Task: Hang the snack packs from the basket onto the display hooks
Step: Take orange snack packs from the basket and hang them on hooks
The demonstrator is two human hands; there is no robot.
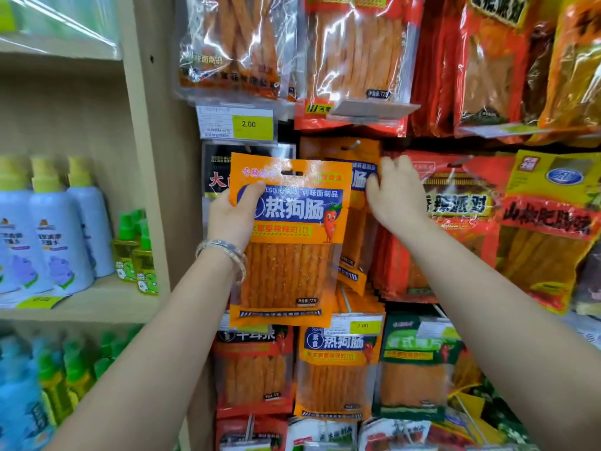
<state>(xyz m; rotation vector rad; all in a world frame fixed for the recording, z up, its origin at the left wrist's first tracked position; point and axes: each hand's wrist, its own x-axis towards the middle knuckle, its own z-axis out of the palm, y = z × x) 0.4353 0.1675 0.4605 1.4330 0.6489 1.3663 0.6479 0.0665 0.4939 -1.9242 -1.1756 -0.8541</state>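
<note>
Snack pack (289,255) is up at the display, held in front of the rack and not yet on anything. Left hand (232,219) grips it at the upper-left corner, thumb across the front and fingers hidden behind. The pack is upright with its long axis near vertical and its face toward us. The hang slot (291,173) is at top centre and unobstructed.

Key relation: the target hook (356,144) sits up and to the right of that slot, tip pointing out at us. My read is that the pack needs to shift right and lift a little, then go straight back so the slot takes the tip.

Right hand (395,196) is the nearer one to the hook, just below and right of it. Its fingers are roughly straight, laid on the matching packs (361,180) already hanging there, and it grasps nothing that I can see. It looks to be steadying that stack.

Risk: a corner grip lets the free right side of the pack swing, so the slot could miss the tip.

Holders:
- That hook already carries several of the same orange packs.
- Neighbouring hooks are full of other snack bags.
- The basket isn't in view, so I can't say what's left in it.
- The wooden shelf (97,304) to the left holds spray bottles (58,242).
</note>
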